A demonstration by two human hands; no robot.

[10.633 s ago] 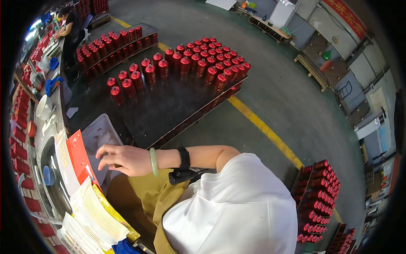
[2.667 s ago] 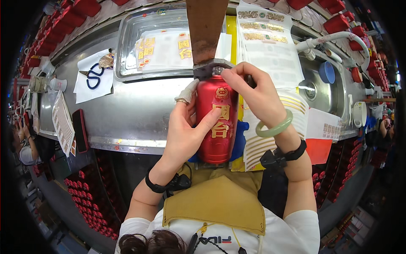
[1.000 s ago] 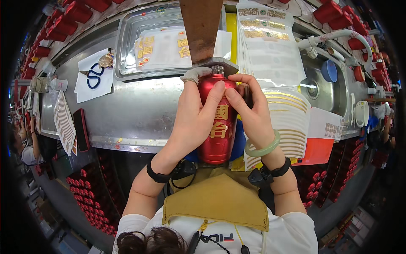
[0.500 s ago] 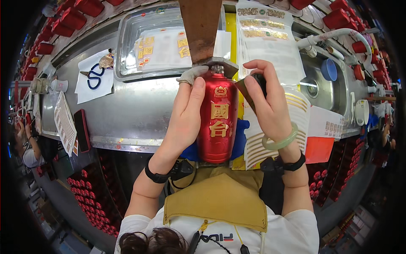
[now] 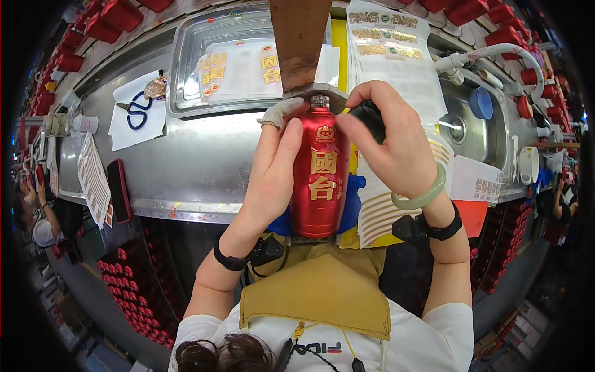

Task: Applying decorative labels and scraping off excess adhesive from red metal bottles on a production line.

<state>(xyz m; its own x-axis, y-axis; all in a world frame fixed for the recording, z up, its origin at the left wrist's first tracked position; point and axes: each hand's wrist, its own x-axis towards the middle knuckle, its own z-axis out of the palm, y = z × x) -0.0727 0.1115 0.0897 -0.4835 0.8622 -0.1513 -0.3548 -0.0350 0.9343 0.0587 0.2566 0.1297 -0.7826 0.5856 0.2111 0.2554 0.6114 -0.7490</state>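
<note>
A shiny red bottle (image 5: 317, 186) with gold characters lies with its neck away from me, against a metal plate (image 5: 331, 93) under a rusty upright bar (image 5: 300, 43). My left hand (image 5: 276, 155) grips its left side near the shoulder, with light coverings on some fingers. At the bottle's upper right, my right hand (image 5: 390, 130) curls round a dark scraper-like tool (image 5: 370, 121), mostly hidden by the fingers. The tips of that hand are close to the bottle's shoulder. Beneath the bottle is a blue cloth (image 5: 353, 198).
A clear tray (image 5: 186, 93) holds sheets of gold character stickers. Blue-handled scissors (image 5: 137, 116) lie on paper at left, near a phone (image 5: 119, 189). Sticker sheets (image 5: 396, 68) stand right of the bar. A sink (image 5: 462, 115) with a blue cup (image 5: 481, 103) is further right.
My right hand has turned and come in against the bottle's shoulder, its elbow swinging outward. The tool's flat blade no longer shows. My left hand and the bottle have barely moved.
</note>
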